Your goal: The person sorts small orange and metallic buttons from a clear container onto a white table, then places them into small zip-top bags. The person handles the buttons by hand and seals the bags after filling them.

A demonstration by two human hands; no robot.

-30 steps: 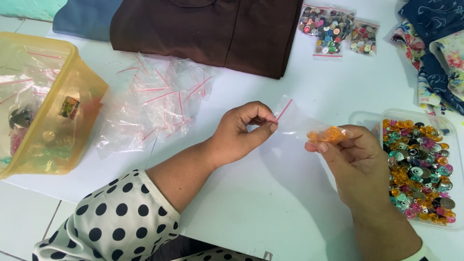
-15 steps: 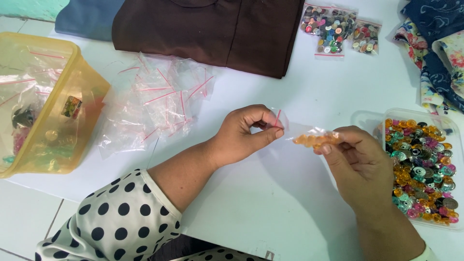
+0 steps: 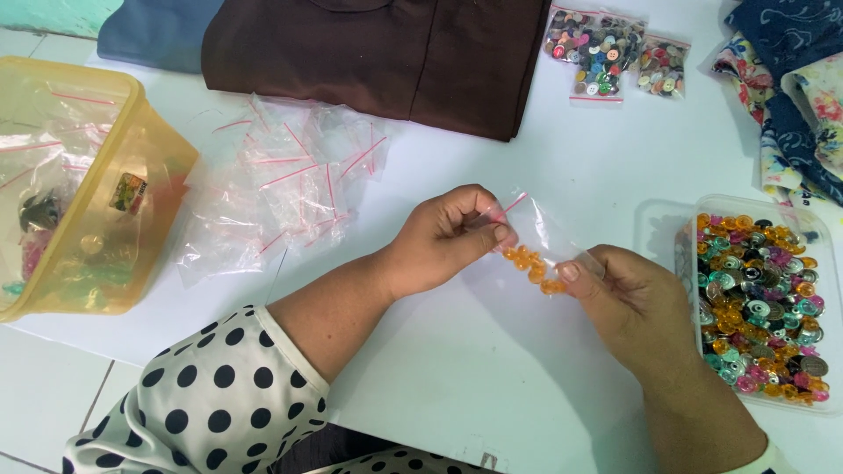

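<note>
A small clear zip bag [image 3: 537,235] with a red seal strip is held between both hands over the white table [image 3: 492,369]. Several orange beads [image 3: 530,263] lie in a row inside it. My left hand [image 3: 448,237] pinches the bag's left end near the red strip. My right hand [image 3: 628,298] pinches its right end with thumb and fingers. A clear tray [image 3: 762,303] full of mixed colourful buttons and beads sits just right of my right hand.
A heap of empty zip bags [image 3: 281,184] lies left of centre. A yellow plastic tub [image 3: 83,189] stands at the far left. Dark brown folded cloth [image 3: 386,53], three filled button bags [image 3: 606,48] and floral fabric [image 3: 790,79] lie along the back.
The orange beads have gone from my right fingertips into the bag and spread in a row. Both hands now pinch the bag's ends, held closer together.
</note>
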